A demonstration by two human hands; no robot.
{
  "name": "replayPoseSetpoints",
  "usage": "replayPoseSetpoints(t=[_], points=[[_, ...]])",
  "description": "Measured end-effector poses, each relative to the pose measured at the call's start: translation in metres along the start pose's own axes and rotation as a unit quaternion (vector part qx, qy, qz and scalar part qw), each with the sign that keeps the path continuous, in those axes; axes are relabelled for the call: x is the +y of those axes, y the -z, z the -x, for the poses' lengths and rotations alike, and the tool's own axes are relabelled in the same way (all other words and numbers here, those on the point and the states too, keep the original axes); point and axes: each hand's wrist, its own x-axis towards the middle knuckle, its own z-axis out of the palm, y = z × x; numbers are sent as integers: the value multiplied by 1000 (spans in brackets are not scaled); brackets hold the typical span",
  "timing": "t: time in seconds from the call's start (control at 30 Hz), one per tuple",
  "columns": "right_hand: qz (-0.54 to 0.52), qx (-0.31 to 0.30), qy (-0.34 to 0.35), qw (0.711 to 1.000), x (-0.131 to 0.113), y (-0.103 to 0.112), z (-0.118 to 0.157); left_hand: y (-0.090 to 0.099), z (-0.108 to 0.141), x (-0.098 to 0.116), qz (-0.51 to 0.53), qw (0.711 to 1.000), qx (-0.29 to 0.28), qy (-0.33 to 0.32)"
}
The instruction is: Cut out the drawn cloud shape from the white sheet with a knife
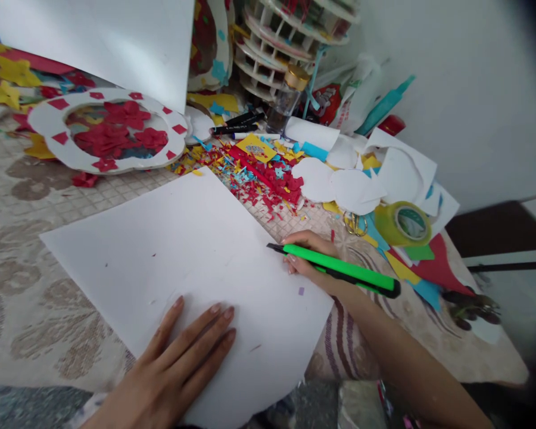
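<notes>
A large white sheet of paper lies across the front of the table, with a few tiny scraps on it. My left hand rests flat on its lower part, fingers stretched out. Over the sheet's right edge, my right hand holds a green utility knife with black trim. The knife's dark tip points left above the paper, and its rear end sticks out to the right past my wrist. Whether the tip touches the paper I cannot tell.
Behind the sheet lie paper scraps, black markers and a glass bottle. A white frame with red flowers stands at the left. White cutouts and a yellow tape roll are at the right, near the wall.
</notes>
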Motion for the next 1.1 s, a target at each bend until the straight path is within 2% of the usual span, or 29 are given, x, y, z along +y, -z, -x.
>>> replayPoseSetpoints(t=[0.13, 0.27, 0.8, 1.1], points=[[21, -30, 30, 999, -4, -5, -11, -2, 0, 1, 16, 1000, 15, 12], [33, -22, 49, 998, -8, -6, -15, -1, 1, 0, 6, 1000, 11, 1], [114, -43, 79, 989, -16, -3, -17, -2, 1, -1, 14, 1000, -7, -7], [145, -47, 95, 984, -22, -1, -17, 4, 0, -1, 8, 1000, -20, 4]])
